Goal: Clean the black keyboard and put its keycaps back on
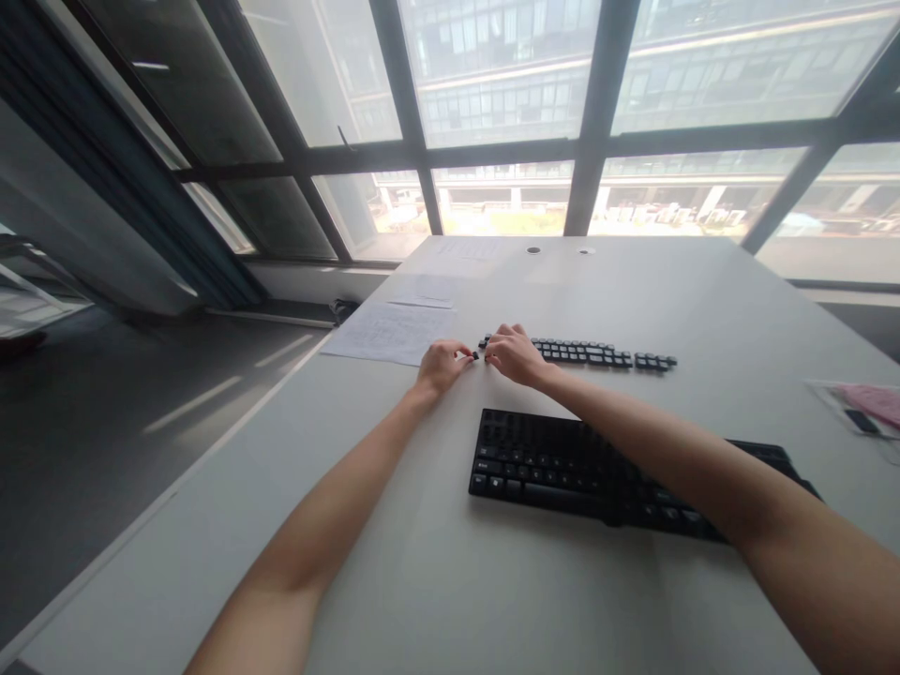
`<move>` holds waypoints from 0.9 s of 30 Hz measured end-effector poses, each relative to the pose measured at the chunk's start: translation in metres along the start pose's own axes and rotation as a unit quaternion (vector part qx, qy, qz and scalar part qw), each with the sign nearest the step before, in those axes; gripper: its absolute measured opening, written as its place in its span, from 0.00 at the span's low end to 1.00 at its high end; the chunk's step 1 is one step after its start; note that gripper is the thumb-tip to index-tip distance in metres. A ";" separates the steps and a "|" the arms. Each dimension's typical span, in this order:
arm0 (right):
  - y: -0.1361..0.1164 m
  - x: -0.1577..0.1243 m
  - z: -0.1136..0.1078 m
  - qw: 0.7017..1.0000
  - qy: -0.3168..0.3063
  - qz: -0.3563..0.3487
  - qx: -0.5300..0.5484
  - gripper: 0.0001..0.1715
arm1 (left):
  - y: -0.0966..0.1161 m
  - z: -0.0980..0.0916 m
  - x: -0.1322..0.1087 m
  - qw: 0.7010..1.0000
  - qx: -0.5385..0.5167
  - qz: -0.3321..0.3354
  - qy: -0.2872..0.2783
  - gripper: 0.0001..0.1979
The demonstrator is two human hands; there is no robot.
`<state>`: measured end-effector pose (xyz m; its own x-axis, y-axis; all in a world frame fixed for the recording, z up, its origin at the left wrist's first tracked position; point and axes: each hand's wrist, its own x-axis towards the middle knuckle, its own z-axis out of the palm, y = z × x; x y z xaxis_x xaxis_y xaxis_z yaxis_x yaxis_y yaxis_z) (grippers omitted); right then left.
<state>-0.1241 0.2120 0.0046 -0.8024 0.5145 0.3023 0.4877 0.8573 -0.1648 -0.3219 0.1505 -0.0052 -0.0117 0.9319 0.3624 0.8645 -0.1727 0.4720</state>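
Note:
Thumb and forefinger of my left hand (442, 366) are closed on a small black keycap (475, 355), just above or on the white table. Close by on the right, my right hand (517, 356) has its fingers bent together and pointing down at the left end of the keycap rows; what its fingertips hold, if anything, is hidden. Loose black keycaps (583, 352) lie in rows running to the right from under that hand. Nearer to me lies a black keyboard (541, 461), partly covered by my right forearm. Its upper left part shows no caps, while its lower rows carry keys.
Printed paper sheets (386, 331) lie on the table (394, 581) left of my hands. A pink item (872, 401) and a small dark device (862, 422) are at the right edge. Two round fittings (533, 250) sit at the far end, before the windows.

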 end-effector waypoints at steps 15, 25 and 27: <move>-0.058 -0.073 -0.049 0.945 0.056 0.155 0.283 0.03 | 0.071 -0.051 -0.109 0.963 -0.210 -0.035 -0.164 0.13; -0.073 -0.123 -0.058 0.902 -0.001 0.211 0.378 0.05 | 0.078 -0.047 -0.115 0.972 -0.184 0.050 -0.140 0.05; -0.078 -0.123 -0.054 0.899 0.001 0.208 0.386 0.04 | 0.080 -0.046 -0.117 0.976 -0.159 0.087 -0.122 0.05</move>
<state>-0.0451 0.0813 0.0313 -0.6047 0.7938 0.0646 0.3615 0.3459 -0.8659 -0.2744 0.0133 0.0267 0.2740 0.9213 0.2759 0.6429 -0.3889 0.6599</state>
